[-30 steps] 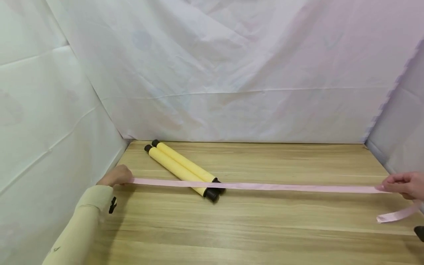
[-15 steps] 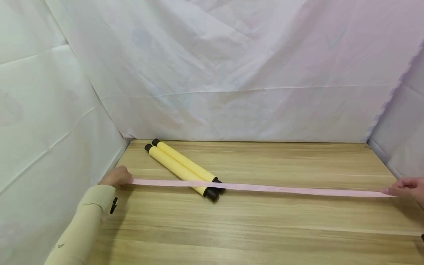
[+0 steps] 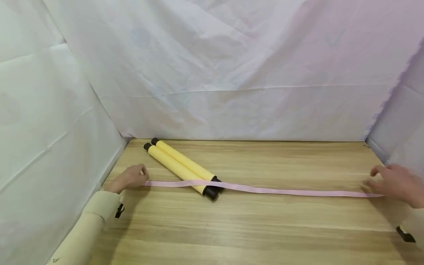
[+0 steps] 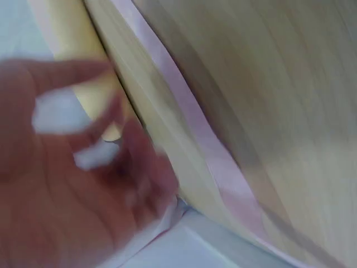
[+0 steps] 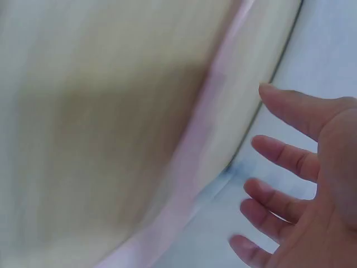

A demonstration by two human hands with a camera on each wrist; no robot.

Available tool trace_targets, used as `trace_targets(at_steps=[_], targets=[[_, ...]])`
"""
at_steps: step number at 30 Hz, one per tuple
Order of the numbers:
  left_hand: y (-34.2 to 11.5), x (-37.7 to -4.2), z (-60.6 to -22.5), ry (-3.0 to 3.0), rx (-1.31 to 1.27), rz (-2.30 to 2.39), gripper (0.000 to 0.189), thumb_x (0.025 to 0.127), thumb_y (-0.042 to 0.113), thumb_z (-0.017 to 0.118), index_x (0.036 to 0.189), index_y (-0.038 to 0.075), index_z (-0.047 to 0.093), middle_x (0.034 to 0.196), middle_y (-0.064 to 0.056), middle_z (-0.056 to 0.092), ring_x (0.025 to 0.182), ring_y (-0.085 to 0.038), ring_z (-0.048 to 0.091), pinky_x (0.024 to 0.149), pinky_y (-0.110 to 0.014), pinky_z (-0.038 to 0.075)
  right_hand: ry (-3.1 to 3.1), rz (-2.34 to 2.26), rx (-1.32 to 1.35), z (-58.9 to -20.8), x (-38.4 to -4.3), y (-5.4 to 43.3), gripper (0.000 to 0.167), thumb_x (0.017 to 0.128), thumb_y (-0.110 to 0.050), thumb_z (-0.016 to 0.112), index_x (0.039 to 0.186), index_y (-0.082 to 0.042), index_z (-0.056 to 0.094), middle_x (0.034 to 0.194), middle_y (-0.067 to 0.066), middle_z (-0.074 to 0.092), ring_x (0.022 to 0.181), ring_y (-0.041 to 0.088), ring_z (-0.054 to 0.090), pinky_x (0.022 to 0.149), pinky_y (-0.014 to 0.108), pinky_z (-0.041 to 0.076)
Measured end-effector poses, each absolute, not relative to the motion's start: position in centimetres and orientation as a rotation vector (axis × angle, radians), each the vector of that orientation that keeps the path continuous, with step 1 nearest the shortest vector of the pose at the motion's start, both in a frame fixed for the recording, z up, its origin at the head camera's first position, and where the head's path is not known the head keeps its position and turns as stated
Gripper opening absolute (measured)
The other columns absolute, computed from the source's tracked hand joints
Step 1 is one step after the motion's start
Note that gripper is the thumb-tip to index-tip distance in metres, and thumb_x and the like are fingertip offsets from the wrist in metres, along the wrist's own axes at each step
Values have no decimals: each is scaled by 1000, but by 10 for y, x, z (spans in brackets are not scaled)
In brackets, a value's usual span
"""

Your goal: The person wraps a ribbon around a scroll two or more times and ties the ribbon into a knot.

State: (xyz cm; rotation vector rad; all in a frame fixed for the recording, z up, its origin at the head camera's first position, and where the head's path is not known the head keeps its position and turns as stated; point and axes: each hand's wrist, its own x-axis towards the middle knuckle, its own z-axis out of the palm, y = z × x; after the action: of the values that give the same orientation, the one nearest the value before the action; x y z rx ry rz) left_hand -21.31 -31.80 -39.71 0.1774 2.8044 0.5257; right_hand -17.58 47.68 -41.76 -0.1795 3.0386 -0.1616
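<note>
A long pink ribbon (image 3: 285, 191) stretches from left to right along the wooden table (image 3: 265, 228). Its middle passes over the dark ends of two yellow rods with dark caps (image 3: 173, 167), which lie side by side at a slant. Beside the ribbon's left end, my left hand (image 3: 130, 177) is loosely curled and holds nothing; the left wrist view shows the ribbon (image 4: 192, 114) apart from the fingers. Over the right end hovers my right hand (image 3: 395, 184), somewhat blurred. In the right wrist view its fingers (image 5: 281, 156) are spread, away from the ribbon (image 5: 192, 145).
White cloth (image 3: 232, 73) hangs behind the table, and more cloth (image 3: 43, 121) encloses the left side. A pale sleeve (image 3: 86, 224) covers the left forearm. Bare wood shows in front of the ribbon and behind its right half.
Both hands have let go of the ribbon's ends and moved inward, the left one rightward, the right one leftward. The ribbon has gone from taut to slightly wavy. The rods have stayed put.
</note>
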Motion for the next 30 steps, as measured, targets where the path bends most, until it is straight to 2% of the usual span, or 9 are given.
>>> trace_targets(at_steps=[3, 6, 12, 19, 22, 30], targets=[[-312, -214, -403, 2696, 278, 612, 28, 102, 25, 53, 82, 5, 57, 77, -4, 55, 71, -19, 49, 64, -32, 41, 2971, -344, -312, -416, -183, 435, 31, 98, -32, 62, 84, -4, 61, 70, 2, 57, 63, 15, 50, 56, 31, 41], [-311, -214, -408, 2646, 283, 620, 36, 102, 31, 54, 75, 8, 57, 68, 1, 50, 63, -14, 44, 59, -29, 37, 2861, -506, -387, -422, -188, 403, 30, 99, -31, 61, 75, -14, 57, 65, -7, 50, 58, 5, 42, 55, 25, 36], [-313, -214, -411, 2636, 217, 590, 38, 96, 42, 63, 76, 10, 58, 67, 2, 49, 62, -13, 43, 58, -28, 36, 2730, -638, -345, -433, -191, 387, 37, 97, -36, 64, 69, -14, 53, 61, -8, 42, 55, 4, 38, 54, 22, 31], [-319, -210, -414, 2665, 171, 555, 41, 97, 46, 60, 73, 13, 54, 68, 2, 46, 64, -15, 44, 60, -30, 35, 2725, -665, -329, -437, -189, 396, 37, 91, -38, 71, 72, -13, 52, 65, -6, 43, 59, 5, 38, 54, 23, 30], [-319, -209, -415, 2662, 162, 561, 41, 94, 47, 63, 74, 13, 54, 69, 2, 46, 65, -15, 44, 60, -29, 35, 2731, -688, -320, -438, -187, 396, 38, 89, -37, 73, 72, -13, 50, 66, -6, 43, 59, 4, 37, 55, 22, 30], [-316, -211, -418, 2650, 176, 621, 39, 92, 40, 69, 73, 11, 52, 69, 2, 45, 66, -15, 43, 60, -29, 35, 2714, -720, -342, -441, -182, 400, 35, 90, -31, 73, 75, -11, 48, 68, -5, 41, 60, 4, 36, 56, 22, 29]])
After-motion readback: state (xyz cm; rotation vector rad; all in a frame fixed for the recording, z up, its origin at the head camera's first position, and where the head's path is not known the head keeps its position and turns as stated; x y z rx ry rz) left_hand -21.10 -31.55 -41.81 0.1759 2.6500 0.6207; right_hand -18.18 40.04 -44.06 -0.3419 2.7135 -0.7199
